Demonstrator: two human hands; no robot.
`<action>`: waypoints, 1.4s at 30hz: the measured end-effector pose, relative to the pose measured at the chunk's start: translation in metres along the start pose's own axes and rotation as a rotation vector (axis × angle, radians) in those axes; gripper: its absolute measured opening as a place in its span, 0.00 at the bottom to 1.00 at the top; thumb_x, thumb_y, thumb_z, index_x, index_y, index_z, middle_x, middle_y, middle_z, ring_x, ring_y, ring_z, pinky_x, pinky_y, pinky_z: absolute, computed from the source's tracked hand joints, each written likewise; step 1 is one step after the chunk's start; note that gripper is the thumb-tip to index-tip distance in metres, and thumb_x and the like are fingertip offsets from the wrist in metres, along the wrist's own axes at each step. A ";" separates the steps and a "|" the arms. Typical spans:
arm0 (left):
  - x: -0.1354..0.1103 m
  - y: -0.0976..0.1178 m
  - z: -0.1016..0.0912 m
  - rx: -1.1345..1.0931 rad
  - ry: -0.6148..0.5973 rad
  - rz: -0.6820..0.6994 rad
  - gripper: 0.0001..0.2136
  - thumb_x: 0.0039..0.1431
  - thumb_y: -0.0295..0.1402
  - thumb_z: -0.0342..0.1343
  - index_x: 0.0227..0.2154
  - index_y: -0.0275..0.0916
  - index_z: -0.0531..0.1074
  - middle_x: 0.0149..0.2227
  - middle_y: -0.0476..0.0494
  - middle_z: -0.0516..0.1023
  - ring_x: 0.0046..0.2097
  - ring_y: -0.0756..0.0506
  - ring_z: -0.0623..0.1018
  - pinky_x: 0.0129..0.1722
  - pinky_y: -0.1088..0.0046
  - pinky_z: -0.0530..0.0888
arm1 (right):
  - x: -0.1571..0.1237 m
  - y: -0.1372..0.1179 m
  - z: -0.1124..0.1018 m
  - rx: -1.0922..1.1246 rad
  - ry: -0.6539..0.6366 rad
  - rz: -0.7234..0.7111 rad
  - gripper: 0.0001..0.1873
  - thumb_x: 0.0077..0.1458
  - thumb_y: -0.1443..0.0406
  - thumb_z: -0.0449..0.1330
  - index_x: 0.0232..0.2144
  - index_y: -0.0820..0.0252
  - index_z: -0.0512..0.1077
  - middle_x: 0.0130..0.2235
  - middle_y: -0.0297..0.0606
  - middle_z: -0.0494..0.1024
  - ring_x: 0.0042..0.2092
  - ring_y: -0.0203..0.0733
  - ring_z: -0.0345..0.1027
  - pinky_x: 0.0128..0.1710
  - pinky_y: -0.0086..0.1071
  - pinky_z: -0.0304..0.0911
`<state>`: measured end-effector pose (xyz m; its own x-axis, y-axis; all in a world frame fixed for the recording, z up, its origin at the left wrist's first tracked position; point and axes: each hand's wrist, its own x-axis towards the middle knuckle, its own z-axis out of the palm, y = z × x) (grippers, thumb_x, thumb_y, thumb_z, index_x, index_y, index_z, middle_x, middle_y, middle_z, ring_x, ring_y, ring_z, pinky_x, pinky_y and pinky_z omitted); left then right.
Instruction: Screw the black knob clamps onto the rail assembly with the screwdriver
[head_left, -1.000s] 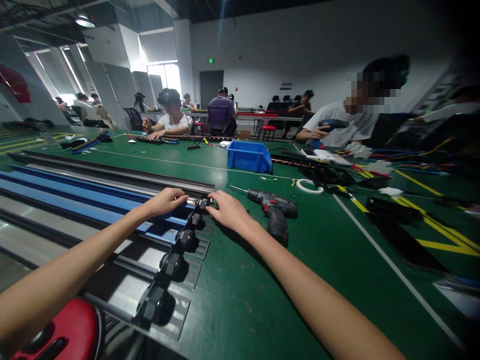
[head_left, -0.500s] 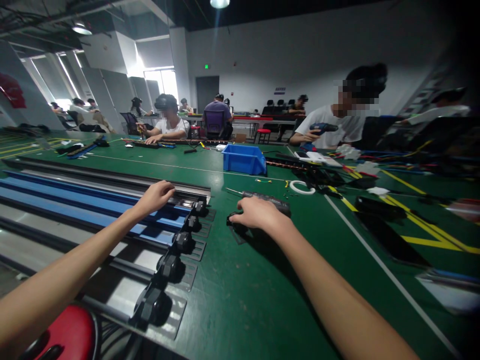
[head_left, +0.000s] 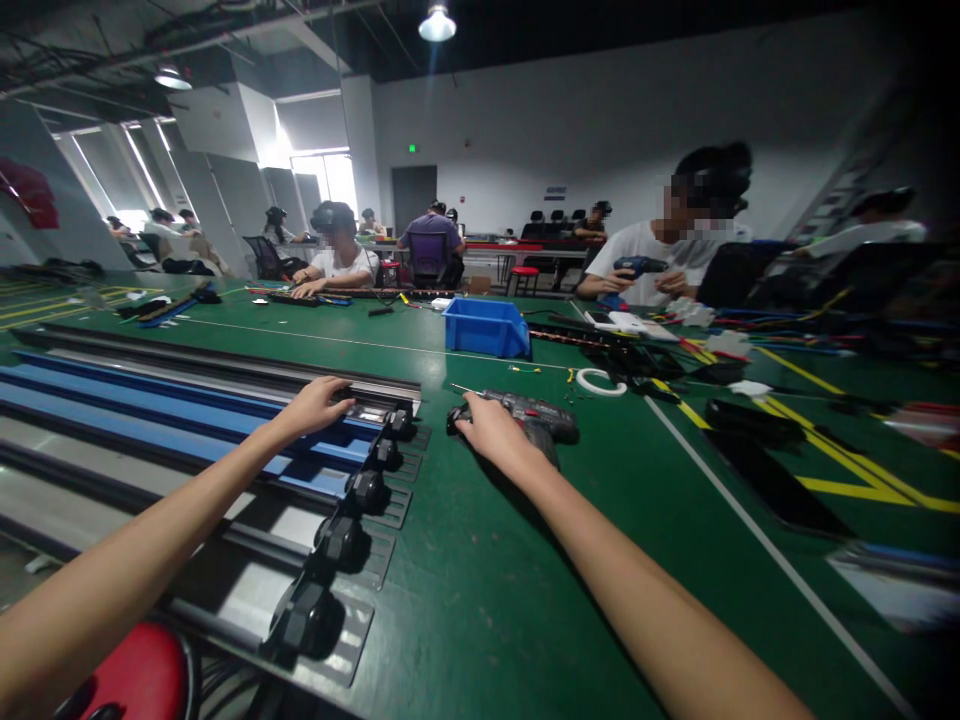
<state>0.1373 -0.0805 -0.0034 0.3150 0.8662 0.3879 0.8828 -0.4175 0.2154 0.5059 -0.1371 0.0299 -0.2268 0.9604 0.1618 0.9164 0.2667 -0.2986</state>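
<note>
My left hand (head_left: 321, 402) is over the far end of a row of long metal rails (head_left: 187, 405), fingers curled in. A small dark patch shows between its thumb and fingers; I cannot make out what it is. My right hand (head_left: 491, 428) has its fingers closed on a small black part (head_left: 454, 420), mostly covered by the hand, above the green table. Right behind that hand a black power drill (head_left: 551, 418) lies on its side, its thin bit pointing left. Black end caps with large nuts (head_left: 367, 488) and slotted plates stick out from the rail ends.
A blue bin (head_left: 486, 328) stands beyond the drill, with a white ring (head_left: 600, 382) to its right. Cables and dark parts lie along the table's (head_left: 480, 600) right side. Across it a co-worker (head_left: 637, 255) holds a drill. A red stool (head_left: 139, 670) is at lower left.
My right hand has moved a little left and away from me with the black part, uncovering more of the drill. My left hand has shifted slightly right along the rails.
</note>
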 end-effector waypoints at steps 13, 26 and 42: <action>0.005 -0.005 -0.001 0.007 -0.045 0.009 0.24 0.61 0.48 0.50 0.51 0.35 0.74 0.50 0.34 0.78 0.52 0.37 0.75 0.53 0.61 0.69 | 0.012 0.009 0.074 0.443 0.230 -0.289 0.34 0.58 0.68 0.54 0.66 0.64 0.54 0.65 0.53 0.61 0.65 0.49 0.57 0.65 0.42 0.55; 0.006 -0.002 -0.002 -0.006 -0.045 0.000 0.23 0.61 0.47 0.50 0.49 0.36 0.75 0.48 0.35 0.78 0.50 0.37 0.75 0.51 0.61 0.70 | 0.007 0.002 0.073 0.392 0.179 -0.385 0.27 0.60 0.68 0.54 0.61 0.65 0.60 0.60 0.51 0.68 0.62 0.46 0.61 0.64 0.40 0.55; 0.005 -0.001 -0.004 0.016 -0.060 0.014 0.23 0.62 0.48 0.49 0.50 0.36 0.74 0.49 0.35 0.78 0.51 0.37 0.75 0.52 0.61 0.70 | 0.009 0.008 0.077 0.277 0.094 -0.445 0.32 0.62 0.67 0.52 0.68 0.61 0.54 0.66 0.49 0.61 0.68 0.47 0.54 0.67 0.46 0.49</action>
<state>0.1368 -0.0766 0.0022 0.3472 0.8753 0.3366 0.8835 -0.4256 0.1955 0.4857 -0.1199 -0.0435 -0.5318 0.7412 0.4096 0.6138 0.6706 -0.4166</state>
